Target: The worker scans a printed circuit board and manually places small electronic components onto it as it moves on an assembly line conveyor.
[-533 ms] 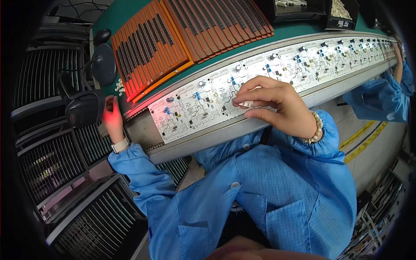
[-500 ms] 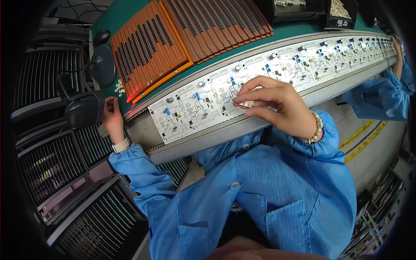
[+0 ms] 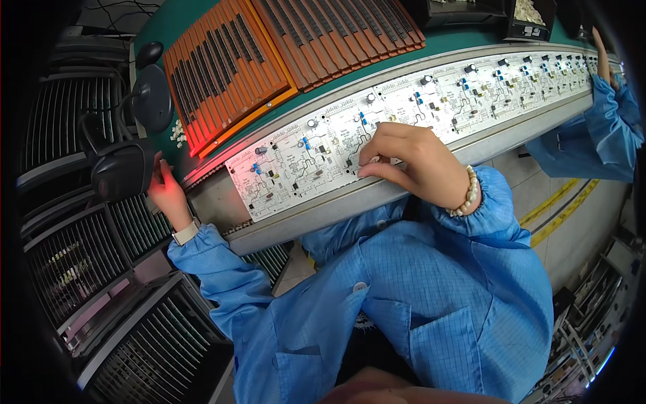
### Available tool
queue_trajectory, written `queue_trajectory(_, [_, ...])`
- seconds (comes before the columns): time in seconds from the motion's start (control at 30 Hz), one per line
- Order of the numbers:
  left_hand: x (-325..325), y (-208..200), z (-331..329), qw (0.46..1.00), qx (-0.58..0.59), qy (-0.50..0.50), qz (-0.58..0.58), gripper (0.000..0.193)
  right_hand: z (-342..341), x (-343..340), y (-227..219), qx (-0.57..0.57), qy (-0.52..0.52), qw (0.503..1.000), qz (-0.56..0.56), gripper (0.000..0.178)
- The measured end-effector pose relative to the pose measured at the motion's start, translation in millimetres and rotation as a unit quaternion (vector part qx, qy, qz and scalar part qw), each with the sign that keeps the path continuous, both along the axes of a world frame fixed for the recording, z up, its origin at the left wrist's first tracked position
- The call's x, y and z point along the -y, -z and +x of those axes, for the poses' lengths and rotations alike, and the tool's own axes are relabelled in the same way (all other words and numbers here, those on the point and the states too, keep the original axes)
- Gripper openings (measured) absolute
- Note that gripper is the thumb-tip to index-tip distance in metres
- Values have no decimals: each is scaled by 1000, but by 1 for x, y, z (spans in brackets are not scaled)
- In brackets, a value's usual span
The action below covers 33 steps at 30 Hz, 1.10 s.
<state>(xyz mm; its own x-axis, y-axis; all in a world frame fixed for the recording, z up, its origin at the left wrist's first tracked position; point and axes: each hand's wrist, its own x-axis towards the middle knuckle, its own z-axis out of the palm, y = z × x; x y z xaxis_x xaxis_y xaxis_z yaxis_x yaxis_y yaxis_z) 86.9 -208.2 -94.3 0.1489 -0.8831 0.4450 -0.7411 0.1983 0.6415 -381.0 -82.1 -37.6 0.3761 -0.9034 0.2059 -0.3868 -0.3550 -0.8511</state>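
A row of white circuit boards with small blue and black parts lies on a long grey conveyor rail. My right hand rests on the nearest board, fingers bent and tips pressed onto its surface; what lies under the tips is hidden. My left hand is out at the left end of the rail, lit red, with its fingertips against the edge of a black scanner. I cannot see whether it holds anything. Both arms are in blue sleeves.
Orange ribbed trays lie on the green bench behind the rail. Black slotted racks stand at my left. Another person's blue sleeve reaches the boards at far right. Yellow lines mark the floor.
My left hand has shifted slightly left, up against the scanner, and its red glow has changed. My right hand stays on the same board.
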Motion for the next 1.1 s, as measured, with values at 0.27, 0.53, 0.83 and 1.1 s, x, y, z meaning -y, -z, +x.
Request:
queue_trajectory(0.27, [-4,-8,-12,994,-108,-8,24,23,2,2,6,16,-35,999,-15,19])
queue_trajectory(0.53, [-6,-11,-14,992,-113,-7,55,22,4,-1,6,-7,15,1000,-3,18])
queue_trajectory(0.83, [-7,-12,-15,991,-122,-7,51,22,2,-2,13,-106,-27,991,-80,19])
queue_trajectory(1.1, [-9,-18,-19,991,-123,-21,50,23,9,-3,15,-166,23,980,-111,17])
